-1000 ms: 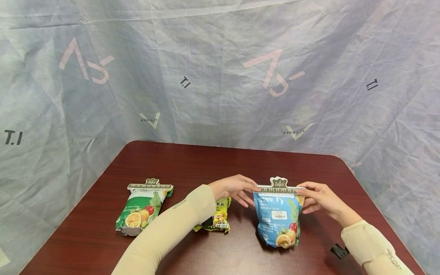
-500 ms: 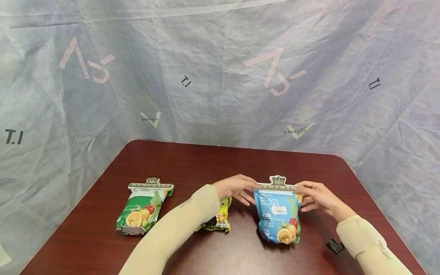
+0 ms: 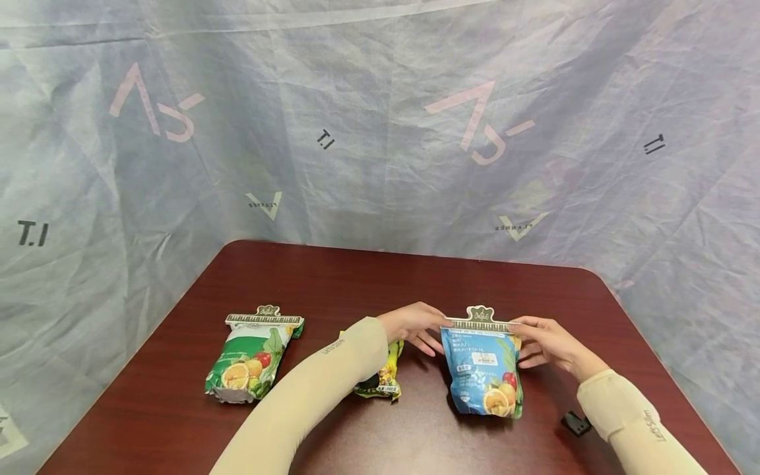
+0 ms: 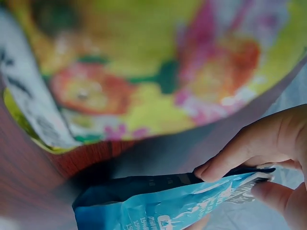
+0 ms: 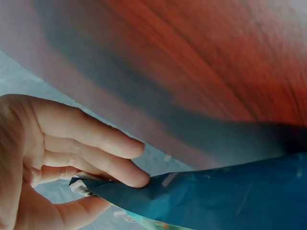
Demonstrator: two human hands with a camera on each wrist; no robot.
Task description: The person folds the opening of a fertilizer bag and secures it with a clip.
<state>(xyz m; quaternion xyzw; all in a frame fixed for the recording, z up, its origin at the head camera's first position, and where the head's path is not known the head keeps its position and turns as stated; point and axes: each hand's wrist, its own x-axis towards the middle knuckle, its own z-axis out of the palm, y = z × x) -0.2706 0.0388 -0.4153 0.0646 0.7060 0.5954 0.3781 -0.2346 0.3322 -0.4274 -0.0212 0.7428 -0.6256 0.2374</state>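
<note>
In the head view a blue bag (image 3: 477, 373) with fruit printed on it hangs below a wide bag clip (image 3: 479, 324) closed along its top edge. My left hand (image 3: 415, 326) pinches the clip's left end, its other fingers spread. My right hand (image 3: 549, 344) pinches the opposite end. In the left wrist view the left thumb and fingers are on either side of the clipped edge of the bag (image 4: 158, 206). The right wrist view shows the right hand (image 5: 72, 158) likewise at the bag's corner (image 5: 216, 191). Whether the bag's bottom touches the table cannot be told.
A green and white bag (image 3: 249, 363) with a similar clip (image 3: 264, 319) lies at the left of the dark red table (image 3: 332, 270). A yellow packet (image 3: 388, 376) is partly behind my left sleeve. A small black object (image 3: 576, 423) lies near my right forearm.
The lower end of the blue bag has moved slightly away from me, while both hands keep their pinch on the clip's ends. The head view has shifted a little.
</note>
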